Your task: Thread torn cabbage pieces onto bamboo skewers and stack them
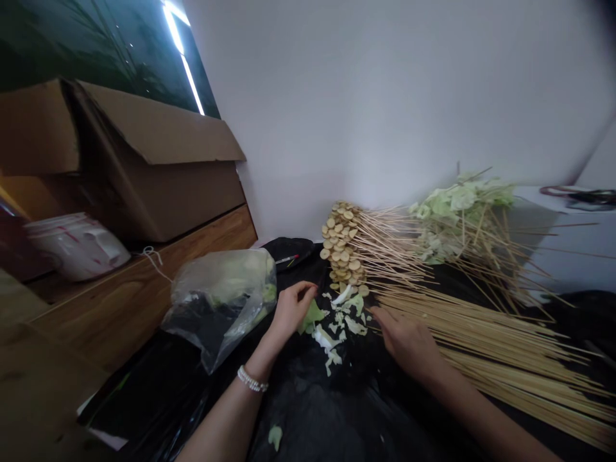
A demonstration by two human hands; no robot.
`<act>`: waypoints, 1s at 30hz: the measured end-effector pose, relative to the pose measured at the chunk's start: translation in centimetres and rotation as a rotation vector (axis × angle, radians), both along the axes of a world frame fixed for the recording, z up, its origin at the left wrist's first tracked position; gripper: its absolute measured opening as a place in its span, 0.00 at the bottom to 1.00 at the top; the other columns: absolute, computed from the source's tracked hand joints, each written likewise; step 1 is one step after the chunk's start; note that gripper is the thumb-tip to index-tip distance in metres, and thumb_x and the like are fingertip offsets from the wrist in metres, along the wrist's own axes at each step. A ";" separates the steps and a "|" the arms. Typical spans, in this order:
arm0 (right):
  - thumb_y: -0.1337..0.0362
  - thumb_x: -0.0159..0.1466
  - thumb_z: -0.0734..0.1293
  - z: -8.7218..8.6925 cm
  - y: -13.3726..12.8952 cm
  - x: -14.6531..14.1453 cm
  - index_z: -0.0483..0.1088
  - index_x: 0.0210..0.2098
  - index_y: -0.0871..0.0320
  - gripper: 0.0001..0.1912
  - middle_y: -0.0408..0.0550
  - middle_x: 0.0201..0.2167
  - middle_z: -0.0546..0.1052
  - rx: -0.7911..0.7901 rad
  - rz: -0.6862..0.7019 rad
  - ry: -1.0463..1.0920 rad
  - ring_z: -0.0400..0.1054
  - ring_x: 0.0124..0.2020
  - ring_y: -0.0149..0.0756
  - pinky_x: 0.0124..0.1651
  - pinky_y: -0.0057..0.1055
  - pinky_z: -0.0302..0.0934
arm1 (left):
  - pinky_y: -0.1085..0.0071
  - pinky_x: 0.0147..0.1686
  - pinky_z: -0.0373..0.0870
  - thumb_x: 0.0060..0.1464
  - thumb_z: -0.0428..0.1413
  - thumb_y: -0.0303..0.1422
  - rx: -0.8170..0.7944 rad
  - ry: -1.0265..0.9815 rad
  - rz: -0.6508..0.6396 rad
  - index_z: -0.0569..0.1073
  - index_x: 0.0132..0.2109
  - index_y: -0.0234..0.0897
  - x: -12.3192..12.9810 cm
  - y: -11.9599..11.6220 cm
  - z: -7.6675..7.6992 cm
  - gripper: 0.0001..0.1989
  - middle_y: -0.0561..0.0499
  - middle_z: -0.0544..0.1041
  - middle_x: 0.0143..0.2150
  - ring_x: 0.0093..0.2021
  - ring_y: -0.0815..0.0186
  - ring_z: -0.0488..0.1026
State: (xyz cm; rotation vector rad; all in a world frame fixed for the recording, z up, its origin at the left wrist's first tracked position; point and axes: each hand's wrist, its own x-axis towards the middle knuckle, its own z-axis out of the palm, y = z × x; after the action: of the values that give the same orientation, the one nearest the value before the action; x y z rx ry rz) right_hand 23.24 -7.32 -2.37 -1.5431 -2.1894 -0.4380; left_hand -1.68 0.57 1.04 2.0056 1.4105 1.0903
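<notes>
Left hand (291,311) half closed, fingers curled down over a green cabbage scrap (312,317); cannot tell whether it grips the scrap or only rests on it. Pearl bracelet (251,378) on that wrist. The scrap sits at the edge of a loose heap of leaf scraps (339,327) on black plastic (308,410). Right hand (407,340) open, fingers loosely spread, holding nothing, fingertips just beside a fan of bare skewers (481,340) to the right of the heap.

Handling: the scraps look thin and torn, so a light fingertip pinch seems safer than a full grip. The skewers lie loose; drawing one from the near edge should leave the fan undisturbed.

Just beyond the heap, a stack of skewers threaded with round tan slices (339,244); farther right, skewers threaded with cabbage (462,212). Left of the heap, a clear bag (216,301) of greens, with a pen (287,259) behind it. Farther left, a cardboard box (158,160) and white bucket (77,247) on a wooden ledge (144,282). No legible writing or brand; the bucket's red marks are unreadable.
</notes>
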 end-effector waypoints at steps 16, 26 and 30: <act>0.72 0.63 0.57 -0.2 0.1 0.1 0.71 0.50 0.56 0.19 0.49 0.37 0.78 -0.011 0.005 0.008 0.70 0.28 0.32 0.29 0.26 0.58 | 0.70 0.37 0.65 0.50 0.55 0.29 0.141 -0.023 0.112 0.78 0.37 0.39 -0.5 0.6 -0.4 0.08 0.49 0.77 0.33 0.33 0.64 0.71; 0.72 0.64 0.56 0.1 -0.1 -0.2 0.70 0.48 0.57 0.17 0.47 0.33 0.76 -0.069 0.049 -0.009 0.70 0.30 0.32 0.30 0.27 0.55 | 0.72 0.25 0.68 0.53 0.55 0.37 -0.247 -0.762 0.087 0.63 0.42 0.40 0.3 0.5 -0.4 0.11 0.56 0.73 0.25 0.24 0.66 0.73; 0.72 0.65 0.57 0.3 -0.3 -0.7 0.70 0.48 0.56 0.16 0.47 0.35 0.76 -0.141 0.106 -0.041 0.70 0.31 0.31 0.31 0.25 0.55 | 0.69 0.31 0.72 0.46 0.61 0.32 -0.397 -0.963 0.058 0.62 0.42 0.39 0.8 0.4 -0.5 0.18 0.52 0.76 0.31 0.30 0.65 0.77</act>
State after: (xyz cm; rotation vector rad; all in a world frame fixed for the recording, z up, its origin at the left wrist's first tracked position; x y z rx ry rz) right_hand 22.56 -7.61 -2.10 -1.4915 -2.3654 -0.2896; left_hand -0.92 0.94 0.59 0.9234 1.0241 1.3841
